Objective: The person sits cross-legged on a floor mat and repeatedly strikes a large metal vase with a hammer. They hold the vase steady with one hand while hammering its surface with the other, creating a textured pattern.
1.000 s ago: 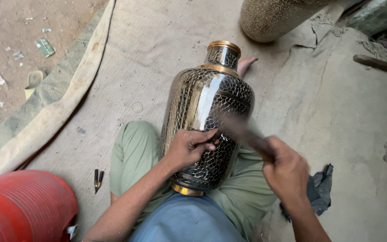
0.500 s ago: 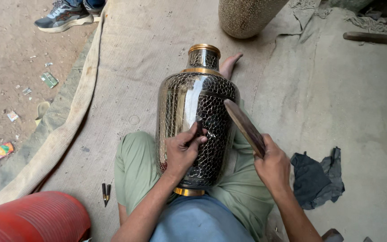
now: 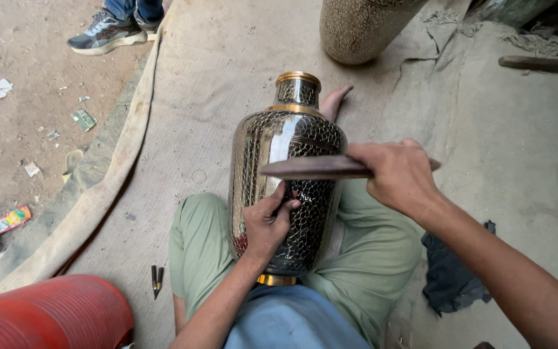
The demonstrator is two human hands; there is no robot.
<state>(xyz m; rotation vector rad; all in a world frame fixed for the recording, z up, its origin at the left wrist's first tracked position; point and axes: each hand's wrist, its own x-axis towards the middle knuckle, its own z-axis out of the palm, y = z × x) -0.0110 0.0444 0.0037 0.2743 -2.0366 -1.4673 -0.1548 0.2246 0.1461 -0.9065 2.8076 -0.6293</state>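
Burlap matting covered dirt floor; left hand pinched a small tool against the vase, right hand gripped a wooden mallet; red drum nearby.

The person wears loose olive-green trousers, creased at the knees, and a light blue garment that shows at the lower edge of the view. Both forearms are bare, with no sleeves, watch or bracelet in sight. The left hand and right hand carry no gloves or rings. One foot is bare.
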